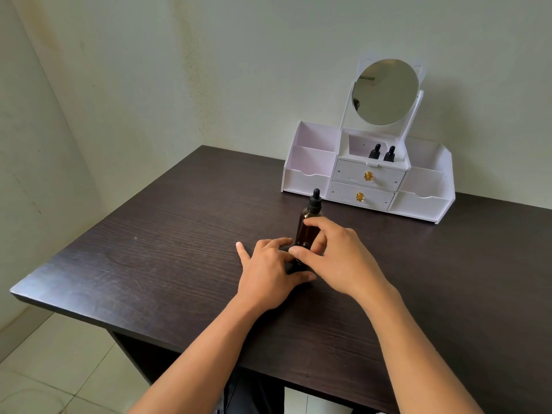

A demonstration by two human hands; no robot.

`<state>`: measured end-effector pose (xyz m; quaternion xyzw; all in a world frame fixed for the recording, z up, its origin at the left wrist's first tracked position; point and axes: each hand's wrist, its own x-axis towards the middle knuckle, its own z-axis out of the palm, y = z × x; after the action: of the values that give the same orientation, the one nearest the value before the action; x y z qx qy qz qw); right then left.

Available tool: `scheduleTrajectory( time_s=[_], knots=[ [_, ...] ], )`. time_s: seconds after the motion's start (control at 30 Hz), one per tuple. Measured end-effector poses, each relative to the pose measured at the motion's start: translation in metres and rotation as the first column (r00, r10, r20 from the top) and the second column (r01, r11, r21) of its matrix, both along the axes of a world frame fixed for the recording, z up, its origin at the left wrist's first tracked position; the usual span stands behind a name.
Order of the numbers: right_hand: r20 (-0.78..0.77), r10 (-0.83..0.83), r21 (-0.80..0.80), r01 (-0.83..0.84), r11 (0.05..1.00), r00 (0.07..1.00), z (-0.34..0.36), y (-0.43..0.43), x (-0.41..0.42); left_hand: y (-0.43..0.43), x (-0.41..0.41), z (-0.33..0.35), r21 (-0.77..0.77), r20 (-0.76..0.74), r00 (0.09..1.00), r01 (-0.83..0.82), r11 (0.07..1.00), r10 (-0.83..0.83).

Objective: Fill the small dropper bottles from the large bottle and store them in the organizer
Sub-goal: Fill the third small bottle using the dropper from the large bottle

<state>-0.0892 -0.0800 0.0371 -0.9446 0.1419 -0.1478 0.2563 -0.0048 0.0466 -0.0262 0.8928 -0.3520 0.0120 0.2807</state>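
Note:
The large amber bottle [307, 224] with a black dropper cap stands upright near the middle of the dark table [149, 249]. Just in front of it a small dark dropper bottle [301, 259] stands between my hands, mostly hidden. My left hand [268, 271] holds its body from the left, thumb and fingers curled around it. My right hand [331, 255] pinches its black cap from the right and above. Two small dropper bottles [382, 152] stand in the upper middle compartment of the white organizer [310, 174] at the back.
The organizer carries a round tilting mirror [385, 91], two drawers with gold knobs [369, 176], and open side compartments. It stands against the back wall. The table's left edge drops to a tiled floor [59, 354].

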Motion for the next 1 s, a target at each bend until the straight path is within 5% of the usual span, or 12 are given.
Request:
scheduleTrajectory(
  time_s=[0.2,0.43,0.53,0.67,1.0],
  knots=[
    [-0.05,0.186,0.117,-0.179,0.977,0.981,0.01,-0.011,-0.004,-0.001,0.001,-0.003,-0.014,-0.009,1.0,0.005,1.0,-0.005],
    [-0.03,0.023,0.014,-0.022,1.0,0.999,-0.002,-0.002,-0.003,0.0,0.001,-0.003,-0.004,-0.005,1.0,0.012,1.0,-0.012],
    [0.052,0.048,0.072,-0.052,0.996,0.998,0.003,-0.005,-0.002,0.0,0.001,-0.003,0.0,-0.002,1.0,0.009,1.0,-0.009],
    [-0.049,0.184,0.116,-0.177,0.977,0.982,0.01,-0.008,0.002,-0.001,0.002,-0.005,-0.012,0.003,1.0,0.011,1.0,-0.011],
    [-0.04,0.14,0.104,-0.135,0.985,0.989,0.003,-0.007,0.0,-0.001,0.002,-0.005,0.008,0.016,1.0,0.018,1.0,-0.018]
  ],
)
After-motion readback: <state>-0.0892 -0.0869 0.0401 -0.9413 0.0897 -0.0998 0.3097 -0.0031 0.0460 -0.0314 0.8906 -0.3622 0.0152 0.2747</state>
